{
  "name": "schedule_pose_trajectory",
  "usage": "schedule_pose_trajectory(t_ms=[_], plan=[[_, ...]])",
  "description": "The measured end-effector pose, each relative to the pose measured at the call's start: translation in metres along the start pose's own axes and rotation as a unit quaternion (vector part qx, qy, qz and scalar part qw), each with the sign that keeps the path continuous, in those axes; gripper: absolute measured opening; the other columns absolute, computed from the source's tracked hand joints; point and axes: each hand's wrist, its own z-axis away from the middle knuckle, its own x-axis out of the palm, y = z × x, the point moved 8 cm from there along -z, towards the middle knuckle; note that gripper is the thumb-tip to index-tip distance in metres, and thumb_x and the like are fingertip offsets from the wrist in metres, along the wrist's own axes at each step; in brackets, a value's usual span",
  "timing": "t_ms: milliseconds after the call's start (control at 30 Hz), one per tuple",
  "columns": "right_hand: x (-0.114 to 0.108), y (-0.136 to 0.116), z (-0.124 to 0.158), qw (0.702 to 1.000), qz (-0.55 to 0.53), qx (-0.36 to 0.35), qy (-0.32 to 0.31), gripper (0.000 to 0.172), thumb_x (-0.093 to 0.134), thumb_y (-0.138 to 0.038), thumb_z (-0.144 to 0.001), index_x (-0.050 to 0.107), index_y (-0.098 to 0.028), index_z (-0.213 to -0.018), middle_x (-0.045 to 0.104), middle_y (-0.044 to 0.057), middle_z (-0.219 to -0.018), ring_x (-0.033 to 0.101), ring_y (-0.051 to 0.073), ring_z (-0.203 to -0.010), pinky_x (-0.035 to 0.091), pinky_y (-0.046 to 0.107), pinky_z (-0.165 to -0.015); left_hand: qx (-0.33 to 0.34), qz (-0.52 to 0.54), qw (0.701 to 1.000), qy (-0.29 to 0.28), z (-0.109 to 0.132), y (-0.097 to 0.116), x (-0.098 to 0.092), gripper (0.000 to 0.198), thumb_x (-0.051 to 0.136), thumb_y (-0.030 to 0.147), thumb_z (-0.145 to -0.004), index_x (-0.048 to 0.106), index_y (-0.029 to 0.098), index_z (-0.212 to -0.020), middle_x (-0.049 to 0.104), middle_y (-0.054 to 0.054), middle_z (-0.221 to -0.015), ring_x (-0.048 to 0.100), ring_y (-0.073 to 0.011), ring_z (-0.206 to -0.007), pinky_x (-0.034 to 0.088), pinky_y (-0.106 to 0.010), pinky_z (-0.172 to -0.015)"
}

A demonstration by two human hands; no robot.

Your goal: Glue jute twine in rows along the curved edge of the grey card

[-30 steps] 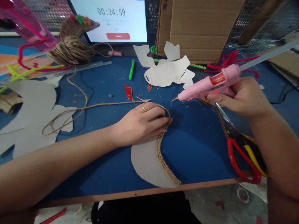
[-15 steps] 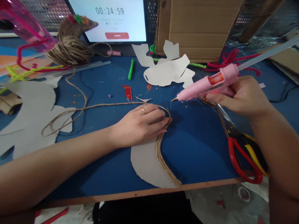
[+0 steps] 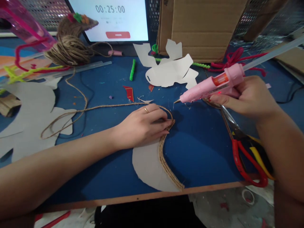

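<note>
My left hand [image 3: 142,126] lies on a grey card cut-out [image 3: 147,167] near the table's front edge, its fingers pressed together on the jute twine [image 3: 106,106] at the cut-out's upper tip. Rows of twine [image 3: 167,164] run along the card's curved right edge. My right hand [image 3: 247,96] grips a pink hot glue gun [image 3: 209,87] with a clear glue stick [image 3: 273,53] poking out the back. The gun's nozzle points left, hovering a short way above and to the right of my left fingertips.
Red-handled scissors [image 3: 247,164] and yellow-handled ones lie at the right. A twine ball [image 3: 66,50], spare glue sticks and pipe cleaners sit at the back left. White paper cut-outs [image 3: 169,71], a cardboard box [image 3: 201,28] and a timer screen [image 3: 111,19] stand behind. Large grey card [image 3: 30,117] lies left.
Both hands stay nearly still. The timer reading went from 00:24:59 to 00:25:00.
</note>
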Motion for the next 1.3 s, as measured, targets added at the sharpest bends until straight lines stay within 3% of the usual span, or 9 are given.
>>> schedule_pose_trajectory(t_ms=[133, 300, 567, 1300], plan=[[0.0005, -0.0018, -0.0015, 1.000, 0.007, -0.002, 0.001, 0.045, 0.061, -0.060, -0.072, 0.054, -0.018, -0.058, 0.036, -0.005, -0.047, 0.037, 0.009, -0.049, 0.030, 0.025, -0.047, -0.011, 0.003, 1.000, 0.010, 0.0010, -0.0029, -0.0012, 0.021, 0.059, 0.028, -0.087, 0.067, 0.013, -0.099, 0.061, -0.009, -0.089, 0.056, -0.0176, -0.082, 0.053, -0.033, -0.076], [0.0003, -0.0026, -0.0017, 1.000, 0.011, -0.004, 0.004, 0.043, 0.061, -0.062, -0.072, 0.061, -0.019, -0.066, 0.037, -0.005, -0.047, 0.036, 0.009, -0.048, 0.030, 0.025, -0.046, -0.017, 0.025, 1.000, -0.006, 0.0017, -0.0042, 0.0015, 0.021, 0.059, 0.026, -0.087, 0.067, 0.011, -0.100, 0.061, -0.010, -0.091, 0.054, -0.0184, -0.083, 0.051, -0.032, -0.076], [0.0000, -0.0026, -0.0013, 1.000, 0.021, -0.004, 0.003, 0.045, 0.060, -0.063, -0.072, 0.061, -0.019, -0.066, 0.031, -0.005, -0.047, 0.032, 0.008, -0.047, 0.027, 0.024, -0.045, -0.015, 0.039, 0.999, -0.017, 0.0004, -0.0038, 0.0037, 0.022, 0.054, 0.026, -0.090, 0.065, 0.013, -0.104, 0.061, -0.009, -0.093, 0.055, -0.0161, -0.083, 0.050, -0.030, -0.078], [0.0023, -0.0071, -0.0015, 0.999, 0.036, -0.021, -0.006, 0.050, 0.057, -0.066, -0.074, 0.069, -0.018, -0.081, 0.034, -0.005, -0.048, 0.033, 0.008, -0.048, 0.026, 0.024, -0.046, -0.033, 0.055, 0.997, -0.038, -0.0006, -0.0065, 0.0060, 0.026, 0.051, 0.027, -0.092, 0.064, 0.012, -0.109, 0.061, -0.010, -0.095, 0.056, -0.0182, -0.085, 0.050, -0.032, -0.078]])
